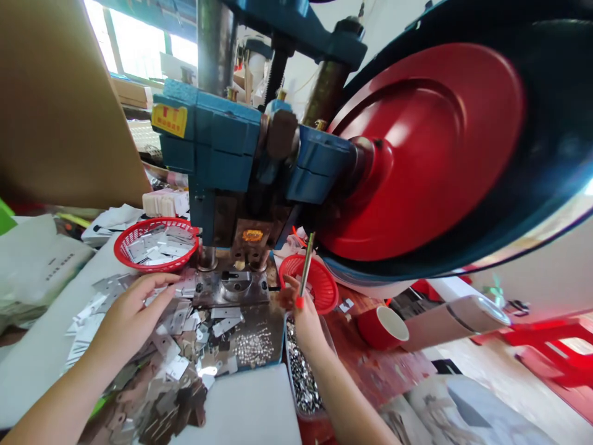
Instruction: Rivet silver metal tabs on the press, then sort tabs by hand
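My left hand (132,312) reaches in from the left, thumb and index finger pinched at the edge of a flat metal plate (187,288) beside the die. The steel die block (231,289) sits under the ram of a blue press (222,142). My right hand (303,321) is right of the die, its fingers closed around a slim metal rod (306,266) with a red end; some fingertips are hard to make out. Below that hand lies a clear tray (303,383) of small shiny metal parts. Several small pins (254,346) lie on the press bed.
Loose flat metal pieces (162,395) cover the left of the bench. A red basket (157,244) holds more plates; another red basket (327,287) stands behind my right hand. A large red flywheel (430,148) overhangs the right. A red cup (382,327) lies tilted near a bottle (456,321).
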{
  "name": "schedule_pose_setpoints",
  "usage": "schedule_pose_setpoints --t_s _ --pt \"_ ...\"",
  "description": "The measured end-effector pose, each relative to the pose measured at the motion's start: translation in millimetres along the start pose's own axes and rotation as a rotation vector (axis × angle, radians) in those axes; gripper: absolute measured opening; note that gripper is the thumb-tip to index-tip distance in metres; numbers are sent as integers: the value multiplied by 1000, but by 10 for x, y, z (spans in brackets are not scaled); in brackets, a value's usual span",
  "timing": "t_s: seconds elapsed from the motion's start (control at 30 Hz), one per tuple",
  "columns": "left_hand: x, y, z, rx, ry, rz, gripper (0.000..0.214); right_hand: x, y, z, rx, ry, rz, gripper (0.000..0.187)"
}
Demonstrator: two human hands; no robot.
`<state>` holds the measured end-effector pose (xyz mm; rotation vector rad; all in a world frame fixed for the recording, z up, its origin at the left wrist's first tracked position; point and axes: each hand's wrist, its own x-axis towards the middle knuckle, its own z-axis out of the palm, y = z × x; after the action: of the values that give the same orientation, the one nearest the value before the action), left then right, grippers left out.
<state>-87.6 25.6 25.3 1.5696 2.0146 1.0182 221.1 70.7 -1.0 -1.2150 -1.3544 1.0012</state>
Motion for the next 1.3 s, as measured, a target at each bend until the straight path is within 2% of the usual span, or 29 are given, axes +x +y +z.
schedule_pose_setpoints --t_s 0.1,0.2,0.3,0.4,0.57,0.63,0.7,0.77,0.83,0.9,0.97,1.03,1.1,1.17,1.3 --pt "2 -24 -11 55 -40 68 28 250 -57 262 -212 -94 -52 41" --pt "-18 -34 29 125 -103 211 23 466 -150 533 -511 -175 -127 27" --pt "-59 -43 89 228 -209 345 22 560 -183 630 -549 -168 -85 15" --pt "-96 -74 146 320 -297 411 24 545 -137 436 -365 -32 -18 17" --pt "-89 -157 230 398 -319 437 23 324 -51 -147 94 268 108 33" --pt "-74 -169 247 401 -325 447 24 179 -30 -217 154 345 135 41" --pt "-65 -154 246 389 -322 458 27 27 -20 -141 -1 265 88 36" --pt "-68 -109 229 362 -294 474 31 -100 -30 33 -285 3 -40 20" --pt "-88 -39 203 314 -254 478 34 -184 -63 222 -592 -275 -192 12" --pt "-123 39 180 255 -232 413 35 -227 -101 364 -859 -412 -287 13" --pt "-163 103 172 196 -223 265 37 -250 -127 434 -1051 -446 -326 14" --pt "-190 134 184 123 -203 108 37 -261 -138 449 -1152 -461 -357 16" --pt "-196 134 212 10 -197 -8 39 -248 -152 446 -1148 -428 -370 16" --pt "-188 119 244 -150 -237 -119 43 -185 -183 461 -1056 -340 -373 17" --pt "-186 134 262 -504 -352 -348 54 110 -265 604 -854 -186 -422 20"
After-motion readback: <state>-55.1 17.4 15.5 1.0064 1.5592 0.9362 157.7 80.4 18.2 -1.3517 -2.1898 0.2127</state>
